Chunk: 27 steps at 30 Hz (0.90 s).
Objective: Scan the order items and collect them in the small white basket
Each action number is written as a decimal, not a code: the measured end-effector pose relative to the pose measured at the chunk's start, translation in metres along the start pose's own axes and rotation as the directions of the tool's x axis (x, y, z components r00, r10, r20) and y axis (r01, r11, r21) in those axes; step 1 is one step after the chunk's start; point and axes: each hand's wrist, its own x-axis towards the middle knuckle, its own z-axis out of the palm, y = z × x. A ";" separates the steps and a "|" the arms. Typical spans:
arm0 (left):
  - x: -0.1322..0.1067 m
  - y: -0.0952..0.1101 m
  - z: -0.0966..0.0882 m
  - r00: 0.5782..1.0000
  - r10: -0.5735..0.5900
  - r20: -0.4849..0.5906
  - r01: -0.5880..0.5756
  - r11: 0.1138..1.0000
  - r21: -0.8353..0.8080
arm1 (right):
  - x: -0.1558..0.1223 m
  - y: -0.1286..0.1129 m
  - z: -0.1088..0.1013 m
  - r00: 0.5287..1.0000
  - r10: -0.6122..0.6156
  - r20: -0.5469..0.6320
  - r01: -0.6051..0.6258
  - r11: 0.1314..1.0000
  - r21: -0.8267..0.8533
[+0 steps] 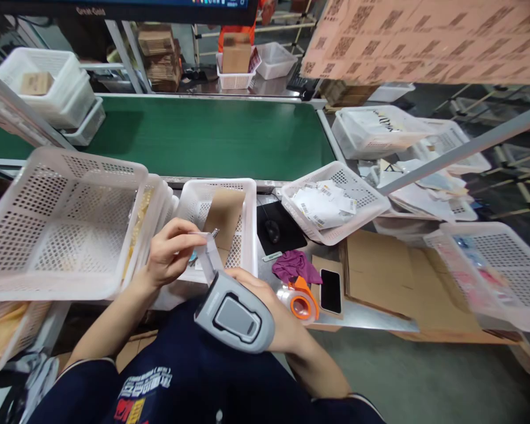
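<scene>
A grey handheld barcode scanner [236, 315] is gripped in my right hand [269, 300], its rounded back facing up at me. My left hand [172, 250] pinches a small clear plastic bag [208, 256] in front of the scanner's head; what is inside the bag I cannot make out. Just beyond both hands stands a white basket [249, 200] holding a brown cardboard piece [224, 221] and some small items, partly hidden by my hands.
A large white basket [70, 282] stands at left. To the right are a basket of white labelled packets [324, 203], a mouse [272, 231], a purple cloth [295, 266], an orange tape dispenser [301, 301], a phone [331, 291] and flat cardboard [380, 274]. Behind runs a green conveyor belt [212, 138].
</scene>
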 end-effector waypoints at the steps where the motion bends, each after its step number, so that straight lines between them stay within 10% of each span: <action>1: -0.001 0.002 -0.001 1.000 -0.031 -0.003 0.031 0.999 -0.042 | 0.000 -0.001 0.001 1.000 0.001 0.003 -0.001 1.000 -0.005; 12: -0.001 0.021 -0.008 0.939 -0.341 -0.046 0.297 0.872 -0.388 | -0.006 -0.007 0.013 0.998 -0.030 0.048 0.032 0.999 -0.036; 18: -0.009 0.033 -0.009 0.764 -0.641 0.070 0.587 0.646 -0.488 | -0.006 -0.013 0.014 0.997 -0.025 0.075 0.030 0.997 -0.069; 27: -0.010 0.035 -0.009 0.598 -0.686 0.416 0.743 0.278 -0.609 | -0.009 -0.013 0.016 0.993 -0.012 0.115 0.025 0.994 -0.106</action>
